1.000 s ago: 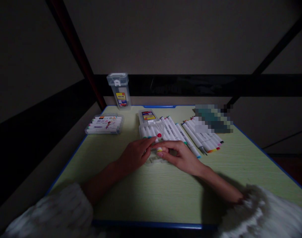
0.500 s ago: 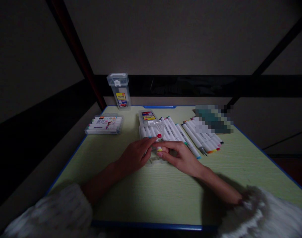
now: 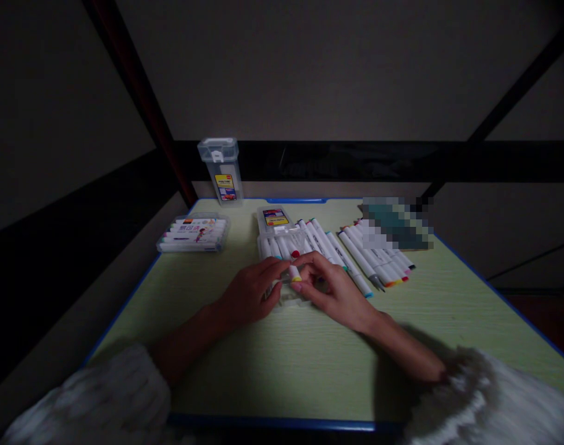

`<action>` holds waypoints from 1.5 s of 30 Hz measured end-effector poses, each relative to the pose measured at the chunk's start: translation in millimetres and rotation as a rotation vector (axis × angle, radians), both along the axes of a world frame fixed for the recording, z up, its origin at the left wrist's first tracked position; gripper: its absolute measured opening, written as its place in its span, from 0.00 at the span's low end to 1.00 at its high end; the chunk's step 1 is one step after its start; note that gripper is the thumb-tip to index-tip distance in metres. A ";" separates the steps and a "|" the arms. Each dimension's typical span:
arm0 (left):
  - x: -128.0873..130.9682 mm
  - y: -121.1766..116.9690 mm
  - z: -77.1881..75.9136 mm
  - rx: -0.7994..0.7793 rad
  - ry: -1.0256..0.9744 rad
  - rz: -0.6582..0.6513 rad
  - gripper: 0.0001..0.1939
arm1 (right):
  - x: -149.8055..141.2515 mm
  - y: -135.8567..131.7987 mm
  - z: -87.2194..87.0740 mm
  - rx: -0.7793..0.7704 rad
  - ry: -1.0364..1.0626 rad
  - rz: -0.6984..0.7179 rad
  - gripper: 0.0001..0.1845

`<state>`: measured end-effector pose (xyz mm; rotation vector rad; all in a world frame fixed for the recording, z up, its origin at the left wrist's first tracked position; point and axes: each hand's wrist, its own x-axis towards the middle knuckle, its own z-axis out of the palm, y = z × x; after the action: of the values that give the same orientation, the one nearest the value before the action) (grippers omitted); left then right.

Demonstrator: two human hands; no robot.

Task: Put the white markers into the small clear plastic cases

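A clear plastic marker case (image 3: 296, 300) lies in the middle of the table, with several white markers (image 3: 275, 247) inside; one shows a red end. My left hand (image 3: 249, 292) curls around the case's near left side, its index finger reaching across toward a marker with a yellow end (image 3: 295, 274). My right hand (image 3: 337, 287) pinches that marker between thumb and fingers over the near end of the case. Where the left fingertips meet the case is partly hidden.
Loose white markers (image 3: 351, 272) lie right of the case, with another pile (image 3: 377, 256) farther right beside a pixelated green item (image 3: 395, 224). A filled marker box (image 3: 193, 233) lies at left. Behind it stands a tall clear container (image 3: 223, 176). The table (image 3: 272, 371) has blue edges.
My right index finger has drawn back and bent, uncovering more of the yellow-ended marker. My left hand stays almost in place. The view has shifted slightly.
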<state>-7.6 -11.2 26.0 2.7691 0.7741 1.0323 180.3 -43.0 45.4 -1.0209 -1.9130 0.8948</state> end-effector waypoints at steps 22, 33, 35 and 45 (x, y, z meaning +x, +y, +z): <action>0.9 -0.9 -1.6 0.067 -0.047 0.002 0.17 | 1.5 -1.0 3.3 0.107 -0.146 -0.066 0.11; 1.5 -1.7 0.9 0.087 -0.048 0.012 0.15 | 2.1 2.2 -1.4 0.131 -0.161 -0.103 0.12; 1.5 -1.9 1.0 0.094 -0.048 0.021 0.15 | 1.8 2.2 -0.4 0.139 -0.176 -0.110 0.12; 0.7 -1.2 -0.8 0.107 -0.040 0.048 0.14 | 2.0 3.7 -1.8 0.186 -0.217 -0.109 0.17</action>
<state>-6.9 -12.4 25.2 2.8213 0.8062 1.1671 182.3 -39.3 43.6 -1.1346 -2.0532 0.5508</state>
